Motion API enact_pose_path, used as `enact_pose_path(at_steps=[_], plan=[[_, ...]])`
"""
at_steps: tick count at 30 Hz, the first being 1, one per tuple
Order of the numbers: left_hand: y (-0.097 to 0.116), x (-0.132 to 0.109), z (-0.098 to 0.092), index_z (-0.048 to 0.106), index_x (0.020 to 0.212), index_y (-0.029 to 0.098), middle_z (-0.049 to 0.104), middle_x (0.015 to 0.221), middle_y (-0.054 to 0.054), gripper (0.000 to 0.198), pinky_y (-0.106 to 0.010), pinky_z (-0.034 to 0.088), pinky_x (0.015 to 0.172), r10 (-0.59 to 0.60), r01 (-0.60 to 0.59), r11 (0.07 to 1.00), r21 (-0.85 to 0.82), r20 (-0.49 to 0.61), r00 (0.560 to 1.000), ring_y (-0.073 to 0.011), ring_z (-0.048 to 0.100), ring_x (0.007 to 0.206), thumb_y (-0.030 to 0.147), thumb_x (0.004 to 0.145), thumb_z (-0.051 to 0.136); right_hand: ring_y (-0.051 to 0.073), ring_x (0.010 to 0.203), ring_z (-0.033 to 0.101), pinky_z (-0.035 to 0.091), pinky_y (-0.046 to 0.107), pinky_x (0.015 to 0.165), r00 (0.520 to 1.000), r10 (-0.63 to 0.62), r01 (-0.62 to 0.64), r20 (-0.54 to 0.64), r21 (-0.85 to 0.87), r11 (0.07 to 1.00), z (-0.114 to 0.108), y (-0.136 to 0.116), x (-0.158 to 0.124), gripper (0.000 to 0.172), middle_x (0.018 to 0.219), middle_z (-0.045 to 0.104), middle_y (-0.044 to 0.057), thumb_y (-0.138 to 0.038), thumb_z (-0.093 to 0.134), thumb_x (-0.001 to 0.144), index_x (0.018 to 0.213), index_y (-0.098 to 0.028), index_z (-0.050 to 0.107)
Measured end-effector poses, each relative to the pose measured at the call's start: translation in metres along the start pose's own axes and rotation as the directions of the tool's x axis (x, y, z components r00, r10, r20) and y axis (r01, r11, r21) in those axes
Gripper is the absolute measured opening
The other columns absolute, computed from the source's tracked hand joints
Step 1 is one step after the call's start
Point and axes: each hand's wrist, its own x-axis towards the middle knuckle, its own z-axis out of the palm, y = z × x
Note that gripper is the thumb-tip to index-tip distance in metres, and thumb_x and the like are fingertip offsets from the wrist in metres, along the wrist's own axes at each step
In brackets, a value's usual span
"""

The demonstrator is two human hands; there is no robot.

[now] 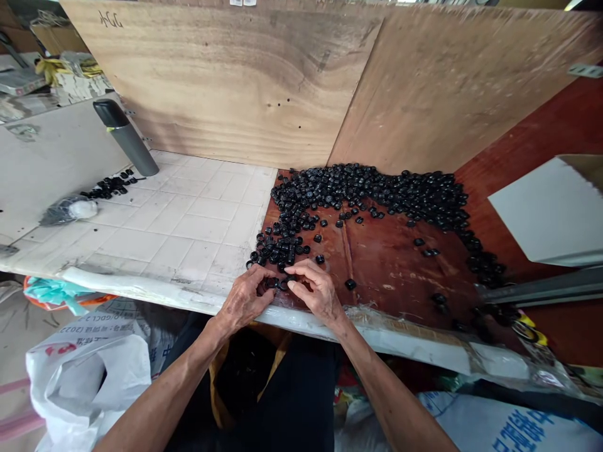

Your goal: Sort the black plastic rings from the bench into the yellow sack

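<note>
Just inside the padded front edge of the bench, my left hand [247,293] has its thumb and fingers curled round a small black plastic cap. Facing it, my right hand [318,290] bends its thumb and index finger about another small black cap [283,284] in the gap between the hands. These pieces look round and hollow, like short rings; the fingers partly hide them. Right beyond my fingertips lies a cluster of loose black caps [281,247], which joins a long heap of the same caps [358,185] along the wooden back board.
A grey bottle [129,141] stands on the pale tiled surface [155,235] at left, near a clear plastic bag [70,208]. At right are a white box [549,210], a metal bar [546,289] and a yellow-black tool [528,328]. An open yellow-rimmed bag [217,383] hangs below the edge.
</note>
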Motion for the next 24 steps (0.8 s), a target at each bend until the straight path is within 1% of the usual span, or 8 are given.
enact_pose_path(at_steps=[3,6,10,13,15,18,20,24], plan=[[-0.002,0.000,-0.001,0.069,0.113,0.025,0.067,0.103,-0.002,0.036,-0.027,0.057,0.078,-0.003,0.003,0.998,-0.061,0.007,1.000,-0.0157,0.068,0.092,0.003,0.084,0.065,0.018,0.093,0.068,0.059,0.030,0.078,0.999,-0.006,0.012,-0.047,0.118,0.993,0.002,0.001,-0.001,0.010,0.111,0.063,0.007,-0.028,0.068,0.092,0.099,-0.024,0.074],[-0.005,-0.001,-0.001,0.069,0.115,0.024,0.068,0.114,-0.006,0.035,-0.030,0.059,0.083,0.021,-0.021,0.993,-0.112,0.000,1.000,-0.0184,0.068,0.104,0.006,0.087,0.063,0.019,0.094,0.071,0.061,0.034,0.084,0.995,0.003,0.018,-0.096,0.220,0.975,0.004,0.002,-0.002,0.005,0.112,0.066,0.007,-0.028,0.071,0.091,0.093,-0.023,0.071],[-0.002,-0.001,0.001,0.069,0.121,0.024,0.070,0.114,-0.007,0.038,-0.034,0.060,0.085,0.006,-0.008,0.989,-0.146,-0.014,1.000,-0.0185,0.069,0.100,0.007,0.088,0.063,0.021,0.095,0.070,0.058,0.037,0.086,0.989,-0.056,0.073,-0.134,0.128,0.989,0.002,0.002,-0.001,0.004,0.103,0.072,0.007,-0.024,0.074,0.088,0.089,-0.023,0.070],[0.007,0.000,0.008,0.072,0.122,0.024,0.070,0.107,-0.007,0.038,-0.033,0.060,0.082,-0.031,0.028,0.985,-0.171,-0.016,0.999,-0.0187,0.069,0.095,0.009,0.087,0.065,0.022,0.094,0.070,0.057,0.037,0.086,0.992,-0.068,0.081,-0.110,0.119,0.990,0.000,0.000,-0.001,0.004,0.101,0.073,0.006,-0.022,0.073,0.087,0.089,-0.023,0.069],[0.011,0.001,0.013,0.072,0.124,0.025,0.071,0.103,-0.006,0.038,-0.034,0.060,0.084,-0.019,0.019,0.989,-0.147,0.000,1.000,-0.0193,0.069,0.096,0.010,0.089,0.065,0.021,0.093,0.070,0.057,0.036,0.085,0.992,-0.087,0.096,-0.089,0.112,0.989,0.000,-0.002,-0.001,0.004,0.101,0.072,0.006,-0.022,0.072,0.088,0.090,-0.023,0.069],[0.015,0.001,0.020,0.069,0.127,0.024,0.072,0.109,-0.007,0.039,-0.035,0.060,0.088,-0.016,0.013,0.994,-0.112,-0.030,0.999,-0.0200,0.069,0.100,0.012,0.090,0.066,0.021,0.093,0.069,0.056,0.035,0.085,0.987,-0.128,0.133,-0.096,0.050,0.990,0.000,-0.005,-0.001,0.009,0.100,0.072,0.005,-0.021,0.071,0.088,0.096,-0.024,0.070],[0.016,-0.001,0.022,0.068,0.125,0.023,0.072,0.110,-0.006,0.037,-0.034,0.061,0.085,-0.067,0.060,0.989,-0.134,-0.048,0.997,-0.0186,0.071,0.095,0.016,0.090,0.068,0.021,0.093,0.069,0.055,0.035,0.085,0.987,-0.134,0.135,-0.089,0.003,0.991,0.000,-0.006,-0.001,0.013,0.101,0.072,0.005,-0.021,0.070,0.089,0.101,-0.025,0.073],[0.016,-0.007,0.021,0.066,0.114,0.021,0.072,0.100,-0.003,0.024,-0.029,0.062,0.076,-0.182,0.168,0.960,-0.225,-0.043,0.982,-0.0144,0.071,0.081,0.021,0.090,0.070,0.022,0.094,0.069,0.055,0.036,0.086,0.989,-0.137,0.136,-0.056,-0.023,0.990,-0.002,-0.006,0.000,0.014,0.103,0.072,0.006,-0.023,0.070,0.089,0.102,-0.025,0.077]])
